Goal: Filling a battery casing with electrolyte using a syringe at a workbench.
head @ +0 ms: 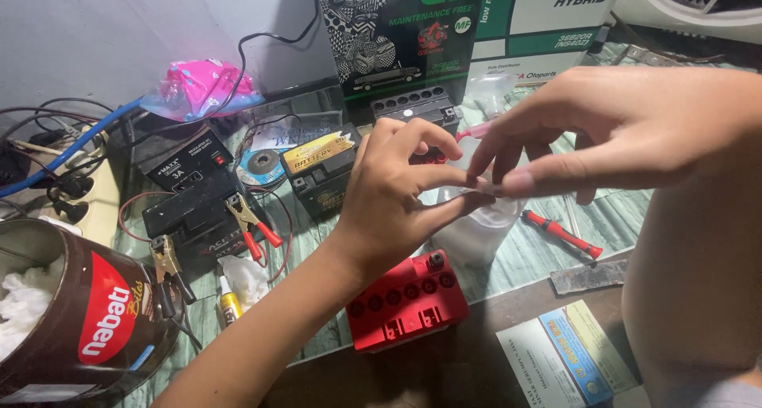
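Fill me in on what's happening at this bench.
A person has both hands raised over a cluttered bench. The left hand and right hand meet fingertip to fingertip, pinching something too small to make out, above a whitish plastic container. Under the left wrist lies a red battery. A red-handled screwdriver lies to the right of the container. Further left, red-handled clamps are clipped on a black battery, next to a black charger box.

left hand (pixel 397 194): fingers curled, pinching | right hand (pixel 603 134): fingertips pinched, meeting left's
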